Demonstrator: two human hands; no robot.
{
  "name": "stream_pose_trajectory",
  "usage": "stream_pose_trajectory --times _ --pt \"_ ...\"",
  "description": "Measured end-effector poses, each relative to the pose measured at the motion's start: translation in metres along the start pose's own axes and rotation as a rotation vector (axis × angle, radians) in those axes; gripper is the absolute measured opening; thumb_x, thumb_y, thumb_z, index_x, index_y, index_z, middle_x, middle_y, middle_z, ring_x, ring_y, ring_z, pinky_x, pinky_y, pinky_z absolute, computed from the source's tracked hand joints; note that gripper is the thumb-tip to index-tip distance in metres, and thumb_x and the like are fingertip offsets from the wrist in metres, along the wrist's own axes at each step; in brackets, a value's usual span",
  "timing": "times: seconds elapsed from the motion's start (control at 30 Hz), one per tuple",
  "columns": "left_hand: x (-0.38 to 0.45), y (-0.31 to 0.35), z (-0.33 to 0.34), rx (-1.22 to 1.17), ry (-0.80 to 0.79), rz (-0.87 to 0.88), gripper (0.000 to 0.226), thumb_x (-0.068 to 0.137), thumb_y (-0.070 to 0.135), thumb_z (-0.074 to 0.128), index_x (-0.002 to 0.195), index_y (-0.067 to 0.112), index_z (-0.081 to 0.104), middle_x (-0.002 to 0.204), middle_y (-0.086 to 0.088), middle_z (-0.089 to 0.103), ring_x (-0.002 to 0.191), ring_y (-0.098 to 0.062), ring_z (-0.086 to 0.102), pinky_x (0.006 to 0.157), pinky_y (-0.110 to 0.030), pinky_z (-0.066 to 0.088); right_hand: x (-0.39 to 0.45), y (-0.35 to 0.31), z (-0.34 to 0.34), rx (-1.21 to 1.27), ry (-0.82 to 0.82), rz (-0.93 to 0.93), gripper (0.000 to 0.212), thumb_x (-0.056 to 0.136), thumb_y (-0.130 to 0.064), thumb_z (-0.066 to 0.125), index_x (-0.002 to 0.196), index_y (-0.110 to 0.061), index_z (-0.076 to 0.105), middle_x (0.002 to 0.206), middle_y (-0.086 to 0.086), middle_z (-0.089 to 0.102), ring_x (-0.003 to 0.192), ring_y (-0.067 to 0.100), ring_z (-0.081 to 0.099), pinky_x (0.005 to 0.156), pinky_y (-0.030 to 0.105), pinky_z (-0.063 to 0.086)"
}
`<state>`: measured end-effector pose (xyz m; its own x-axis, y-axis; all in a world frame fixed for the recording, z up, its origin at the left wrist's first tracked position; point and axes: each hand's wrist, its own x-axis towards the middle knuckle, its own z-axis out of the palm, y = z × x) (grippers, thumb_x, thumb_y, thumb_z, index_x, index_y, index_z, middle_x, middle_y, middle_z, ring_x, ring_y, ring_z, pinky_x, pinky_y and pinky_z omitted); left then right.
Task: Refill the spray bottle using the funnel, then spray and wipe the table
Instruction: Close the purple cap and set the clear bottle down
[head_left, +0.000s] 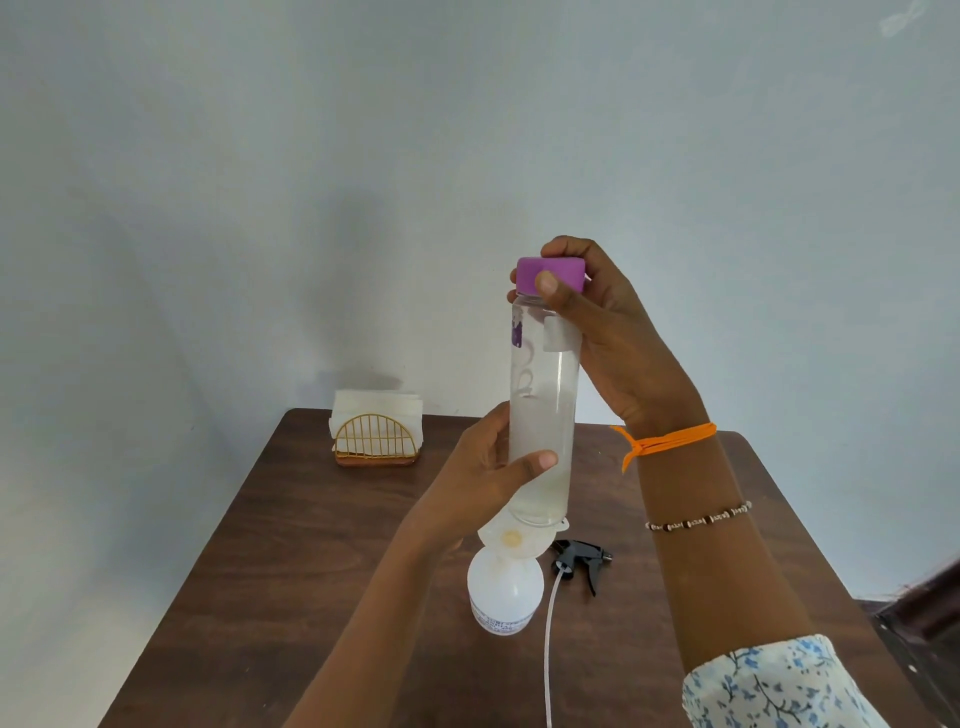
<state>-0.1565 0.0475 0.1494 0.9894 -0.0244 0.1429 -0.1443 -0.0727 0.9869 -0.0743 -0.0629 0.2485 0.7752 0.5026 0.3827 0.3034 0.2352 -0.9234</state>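
Note:
I hold a tall clear water bottle (543, 415) upright in the air above the table. My left hand (488, 467) grips its lower body. My right hand (602, 322) wraps round its purple cap (550, 273). Below it, a white spray bottle (504, 592) stands on the table with a white funnel (514, 538) sitting in its neck. The black trigger sprayer head (579, 561) lies on the table to the right of the spray bottle, its white dip tube (549, 649) trailing toward me.
A gold wire napkin holder (375, 441) with white napkins stands at the far left of the dark wooden table (311, 571). A plain wall rises behind. A dark piece of furniture (924, 613) shows at the right edge.

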Motion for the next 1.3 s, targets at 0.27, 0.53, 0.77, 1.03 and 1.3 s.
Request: stream_pose_trajectory --times 0.27,0.53,0.77,1.03,1.3 --pt "0.002 0.007 0.012 0.010 0.062 0.011 0.035 0.085 0.022 0.064 0.103 0.045 0.045 0.101 0.026 0.056 0.094 0.006 0.057 0.070 -0.009 0.049 -0.003 -0.004 0.002 -0.069 0.167 -0.026 0.026 0.076 -0.029 0.063 0.098 -0.024 0.050 0.112 0.022 0.054 0.092 0.025 0.058 0.090 0.045 0.047" --pt "0.009 0.009 0.004 0.147 0.062 0.017 0.048 0.080 0.027 0.070 0.119 0.037 0.043 0.117 0.014 0.058 0.110 -0.010 0.057 0.089 -0.026 0.051 -0.006 -0.009 -0.015 -0.058 -0.040 -0.003 0.062 0.068 -0.049 0.073 0.119 -0.029 0.045 0.114 0.006 0.055 0.102 0.021 0.059 0.093 0.033 0.048" --pt "0.026 0.006 -0.017 0.208 -0.007 0.020 0.057 0.085 0.022 0.064 0.127 0.045 0.035 0.117 0.027 0.052 0.107 0.000 0.056 0.090 -0.022 0.049 -0.004 -0.013 -0.011 -0.317 -0.014 -0.147 0.044 0.081 -0.024 0.062 0.122 -0.027 0.048 0.108 -0.008 0.052 0.091 0.007 0.051 0.078 0.018 0.047" --pt "0.055 -0.030 -0.029 0.249 0.263 -0.069 0.056 0.091 0.012 0.056 0.141 0.028 0.035 0.141 0.004 0.044 0.127 -0.013 0.044 0.106 -0.032 0.038 0.031 0.047 0.001 -0.569 0.183 -0.160 0.040 0.082 -0.036 0.060 0.118 -0.027 0.045 0.117 -0.007 0.048 0.109 0.022 0.047 0.092 0.032 0.044" --pt "0.057 -0.083 -0.052 0.237 0.411 -0.365 0.028 0.091 0.013 0.054 0.118 0.020 0.061 0.121 0.006 0.058 0.099 -0.004 0.052 0.088 -0.020 0.040 0.058 0.145 0.006 -0.864 0.126 0.005 0.044 0.094 -0.019 0.051 0.133 -0.005 0.038 0.125 0.018 0.041 0.108 0.033 0.037 0.097 0.036 0.031"
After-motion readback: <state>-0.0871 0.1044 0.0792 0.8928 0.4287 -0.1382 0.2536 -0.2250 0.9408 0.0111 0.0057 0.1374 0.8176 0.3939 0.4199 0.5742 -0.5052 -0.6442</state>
